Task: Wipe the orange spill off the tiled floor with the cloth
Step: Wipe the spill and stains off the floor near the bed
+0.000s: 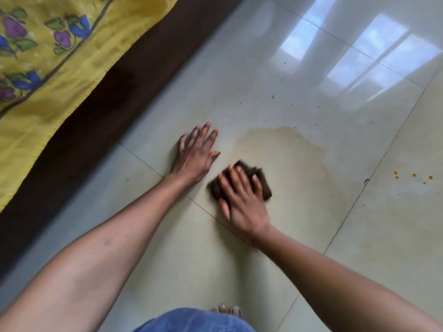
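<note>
A pale orange spill [285, 159] spreads thin over the glossy cream tiled floor [239, 80], fading toward the right. My right hand [242, 200] lies flat with spread fingers on a folded dark brown cloth [262, 182] at the spill's near left edge; hand and cloth look motion-blurred. My left hand [195, 155] rests flat on the floor just left of the spill, fingers straight. A few orange drops [413, 176] sit on the tile at the right, and one drop [272, 96] lies beyond the spill among tiny dark specks.
A bed with a dark brown base [100, 121] and a yellow flowered sheet [48, 56] runs along the left. A window's reflection [364, 51] shines on the far floor. My knee in blue cloth [191, 321] and toes [226, 310] are at the bottom.
</note>
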